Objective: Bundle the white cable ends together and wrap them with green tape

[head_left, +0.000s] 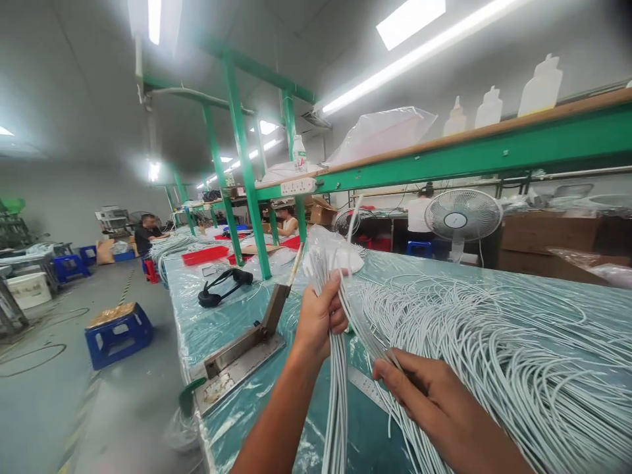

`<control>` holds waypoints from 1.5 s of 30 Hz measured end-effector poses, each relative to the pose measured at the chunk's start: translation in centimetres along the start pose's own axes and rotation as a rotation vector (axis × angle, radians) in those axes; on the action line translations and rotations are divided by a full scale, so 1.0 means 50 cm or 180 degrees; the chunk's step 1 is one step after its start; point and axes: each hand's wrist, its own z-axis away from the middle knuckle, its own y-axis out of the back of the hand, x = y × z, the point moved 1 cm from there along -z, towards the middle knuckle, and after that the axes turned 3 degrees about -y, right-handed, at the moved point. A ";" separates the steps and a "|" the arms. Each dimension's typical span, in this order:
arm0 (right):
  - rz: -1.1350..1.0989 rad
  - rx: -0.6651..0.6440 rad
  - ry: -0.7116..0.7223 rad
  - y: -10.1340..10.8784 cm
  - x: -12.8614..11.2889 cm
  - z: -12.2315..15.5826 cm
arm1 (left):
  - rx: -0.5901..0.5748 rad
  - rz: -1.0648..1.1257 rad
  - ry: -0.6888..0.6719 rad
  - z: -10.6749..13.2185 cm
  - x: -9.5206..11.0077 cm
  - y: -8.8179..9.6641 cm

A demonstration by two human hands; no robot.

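Observation:
My left hand [323, 313] is closed around a bundle of thin white cables [338, 395], whose ends stick up above the fist and whose lengths hang down towards me. Lower and to the right, my right hand [419, 388] pinches a smaller group of cables [363, 322] between thumb and fingers. These run up past the left hand. Under the hands a steel ruler [366, 387] lies on the bench, partly hidden. A large spread of loose white cables [474, 336] covers the bench on the right.
A metal lever cutter [247, 359] stands at the bench's left edge, beside a black headset [224, 288]. Red trays [205, 255] lie farther back. A green shelf [444, 155] crosses above, with a fan [463, 217] behind. A blue stool [118, 336] is on the floor; other people sit farther off.

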 end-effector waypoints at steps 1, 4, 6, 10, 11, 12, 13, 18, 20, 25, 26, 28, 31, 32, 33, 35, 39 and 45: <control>-0.0011 -0.0005 0.0021 0.001 -0.002 0.001 | 0.0046 0.0014 -0.0013 0.001 0.001 -0.003; -0.0086 0.0014 0.0082 0.005 -0.007 0.001 | 0.0105 0.0053 -0.0150 0.008 0.009 -0.016; -0.0194 0.0036 0.0093 0.009 -0.009 0.002 | 0.0129 -0.0012 -0.0292 0.017 0.015 -0.025; -0.0260 0.0100 0.0099 0.014 -0.011 0.007 | 0.0212 -0.0231 -0.0316 0.042 0.012 -0.044; -0.0248 0.0119 0.0104 0.014 -0.011 0.008 | 0.0196 -0.0254 -0.0260 0.046 0.008 -0.048; -0.0240 0.0119 0.0099 0.013 -0.010 0.008 | 0.0167 -0.0265 -0.0204 0.050 0.005 -0.052; -0.0240 0.0100 0.0082 0.013 -0.009 0.008 | 0.0142 -0.0274 -0.0161 0.052 0.003 -0.055; -0.0465 0.0059 0.0054 0.011 -0.010 0.005 | 0.0176 -0.0348 -0.0205 0.052 0.003 -0.063; -0.0603 0.0098 0.0006 0.011 -0.015 0.007 | 0.0187 -0.0395 -0.0218 0.050 0.005 -0.063; -0.0818 -0.0303 -0.0019 0.011 -0.017 0.009 | 0.0259 -0.0452 -0.0310 0.045 0.009 -0.053; -0.0892 -0.0394 0.0009 0.012 -0.016 0.009 | 0.0273 -0.0464 -0.0323 0.044 0.010 -0.051; -0.1016 -0.0499 0.0076 0.014 -0.013 0.008 | 0.0286 -0.0500 -0.0346 0.043 0.012 -0.049; -0.1011 -0.0513 0.0172 0.017 -0.012 0.008 | 0.0274 -0.0564 -0.0411 0.044 0.014 -0.050; -0.0980 -0.0502 0.0188 0.018 -0.012 0.007 | 0.0270 -0.0577 -0.0432 0.045 0.014 -0.051; -0.0950 -0.0511 0.0203 0.019 -0.011 0.007 | 0.0264 -0.0589 -0.0442 0.045 0.015 -0.051; -0.0925 -0.0555 0.0220 0.021 -0.008 0.007 | 0.0266 -0.0614 -0.0452 0.047 0.016 -0.052; -0.0973 -0.0770 0.0100 0.028 0.007 0.009 | 0.0271 -0.0688 -0.0495 0.050 0.016 -0.053; -0.0954 -0.0931 -0.0078 0.038 0.029 0.015 | 0.0268 -0.0670 -0.0455 0.048 0.016 -0.053</control>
